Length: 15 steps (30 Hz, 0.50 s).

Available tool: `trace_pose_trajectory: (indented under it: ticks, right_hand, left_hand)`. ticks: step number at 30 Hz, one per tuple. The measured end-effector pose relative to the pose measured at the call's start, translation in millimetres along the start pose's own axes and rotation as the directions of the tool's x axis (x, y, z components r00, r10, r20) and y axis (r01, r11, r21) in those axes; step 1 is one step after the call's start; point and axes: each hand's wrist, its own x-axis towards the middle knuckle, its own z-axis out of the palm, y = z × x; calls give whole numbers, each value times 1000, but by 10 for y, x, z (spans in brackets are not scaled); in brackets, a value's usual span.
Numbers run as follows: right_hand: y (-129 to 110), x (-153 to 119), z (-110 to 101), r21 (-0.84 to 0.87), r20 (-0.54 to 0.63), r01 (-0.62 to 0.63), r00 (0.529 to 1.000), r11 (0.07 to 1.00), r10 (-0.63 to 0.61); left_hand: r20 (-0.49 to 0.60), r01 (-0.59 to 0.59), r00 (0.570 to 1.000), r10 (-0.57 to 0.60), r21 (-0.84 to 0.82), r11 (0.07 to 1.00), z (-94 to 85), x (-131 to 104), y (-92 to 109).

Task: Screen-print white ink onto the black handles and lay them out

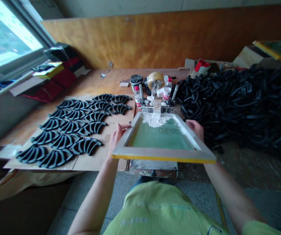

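Note:
A screen-printing frame (pixel 163 156) is tilted up in front of me on a hinged clamp (pixel 157 109). Its mesh (pixel 160 137) looks green, with a patch of white ink (pixel 155 121) at the far end. My left hand (pixel 117 137) is beside the frame's left side, fingers stretched toward it and partly hidden by it. Along the right side is my right hand (pixel 197 129), its fingers curled together; what they hold, if anything, is hidden. Below the frame a flat metal base (pixel 155 164) shows in part.
Rows of curved black plastic pieces (pixel 64 140) lie on cardboard (pixel 116 130) at left. A large heap of black pieces (pixel 228 104) covers the right. Behind the clamp stand a tape roll (pixel 155 80), a dark-lidded tub (pixel 136 82) and small bottles (pixel 137 98). Boxes (pixel 57 80) sit by the window.

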Motion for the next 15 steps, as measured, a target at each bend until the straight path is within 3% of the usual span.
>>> trace_pose_trajectory:
  ticks: [3,6,8,11,15]
  right_hand:
    - [-346,294,15,70,20,185,982,980,-187]
    - [-818,457,293,2,119,440,892,898,-437]
    - [-1053,497,528,-99,246,541,826,835,-506]
    - [-1197,492,779,-230,437,588,774,775,-457]
    - [-1178,448,827,-362,573,566,762,741,-302]
  left_hand:
    - [171,232,957,-236,42,972,-154,-211,-436]
    - [219,309,926,-306,23,951,-176,-319,-908]
    - [208,306,929,-307,41,951,-156,-328,-1144]
    - [194,287,934,-300,93,953,-139,-299,-1319]
    - [170,301,932,-320,128,945,-154,-276,-1354]
